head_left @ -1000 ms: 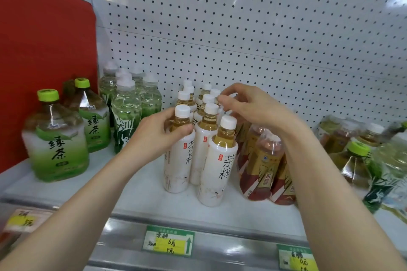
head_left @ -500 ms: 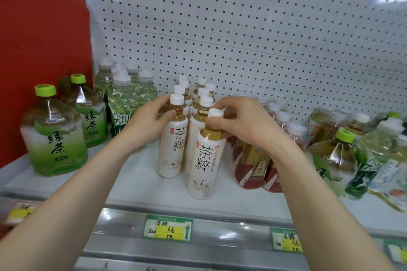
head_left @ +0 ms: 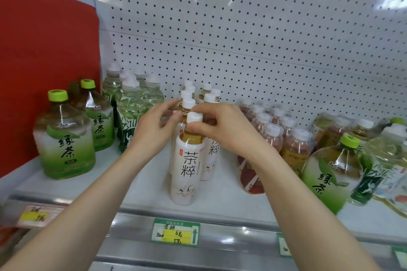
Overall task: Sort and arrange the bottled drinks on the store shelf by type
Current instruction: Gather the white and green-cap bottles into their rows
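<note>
STORE SHELF, DRINKS AISLE: A person squares up a row of white-labelled tea on the shelf (head_left: pixel 220 196). The right hand (head_left: pixel 222 126) pinches the front bottle (head_left: pixel 187 167) just under its white cap (head_left: pixel 194 116), with the thumb toward us and the fingers curled behind the neck. The bottle stands upright near the shelf's front edge, its long axis vertical and its body directly below the grip. Its row is lined up behind it toward the pegboard (head_left: pixel 242 39). The left hand (head_left: pixel 154 132) hovers just left of the second bottle (head_left: pixel 189 103), fingers half curled; whether it touches cannot be told. Any nudge back into line looks to be the right hand's job, between the green tea bottles (head_left: pixel 63 138) and the red-labelled bottles (head_left: pixel 252 176).
</note>
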The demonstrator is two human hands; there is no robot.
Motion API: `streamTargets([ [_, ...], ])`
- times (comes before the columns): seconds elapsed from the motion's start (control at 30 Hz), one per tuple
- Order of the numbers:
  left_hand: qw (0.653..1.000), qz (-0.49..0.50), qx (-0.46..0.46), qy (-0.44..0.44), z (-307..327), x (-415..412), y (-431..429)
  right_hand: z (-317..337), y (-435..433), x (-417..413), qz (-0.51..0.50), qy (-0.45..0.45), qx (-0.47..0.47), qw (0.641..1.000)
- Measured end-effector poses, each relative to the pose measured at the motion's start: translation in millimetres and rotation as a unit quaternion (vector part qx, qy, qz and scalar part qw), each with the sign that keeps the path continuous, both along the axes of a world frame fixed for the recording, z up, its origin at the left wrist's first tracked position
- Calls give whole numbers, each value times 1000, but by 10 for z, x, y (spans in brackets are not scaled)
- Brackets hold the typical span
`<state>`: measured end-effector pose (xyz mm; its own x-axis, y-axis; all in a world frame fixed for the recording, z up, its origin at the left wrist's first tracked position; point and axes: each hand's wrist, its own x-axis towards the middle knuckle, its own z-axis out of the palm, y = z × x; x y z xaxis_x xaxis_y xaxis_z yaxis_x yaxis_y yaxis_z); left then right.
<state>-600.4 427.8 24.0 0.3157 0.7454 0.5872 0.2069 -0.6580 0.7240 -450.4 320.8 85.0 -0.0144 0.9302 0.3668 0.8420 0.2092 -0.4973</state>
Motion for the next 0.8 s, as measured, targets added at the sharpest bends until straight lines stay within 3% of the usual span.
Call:
streamTargets([
  [0.07, 999, -23, 0, -32, -39, -107, -99, 19, 0, 78, -7, 41, 25, 999],
  [0.17, 992, -94, -31, 77, -88, -153, -309, 93, 83, 363, -123, 19, 149, 981],
  [0.23, 985, -78, -7, 151, -166, -103, -391, 85, 186, 482, -168, -38, 90, 981],
  [0.3, 989, -65, -3, 133, -213, -96, -402, -27, 293, 510, -160, -42, 8, 986],
  [0.5, 990, -89, -36, 100, -232, -236, -227, -193, 383, 502, -215, -51, 76, 972],
  [0.7, 986, -128, -56, 90, -233, -249, -154, -142, 371, 446, -183, -60, 46, 980],
  [0.8, 988, -123, -39, 85, -254, -260, -127, 1, 384, 526, -145, 20, -21, 989],
])
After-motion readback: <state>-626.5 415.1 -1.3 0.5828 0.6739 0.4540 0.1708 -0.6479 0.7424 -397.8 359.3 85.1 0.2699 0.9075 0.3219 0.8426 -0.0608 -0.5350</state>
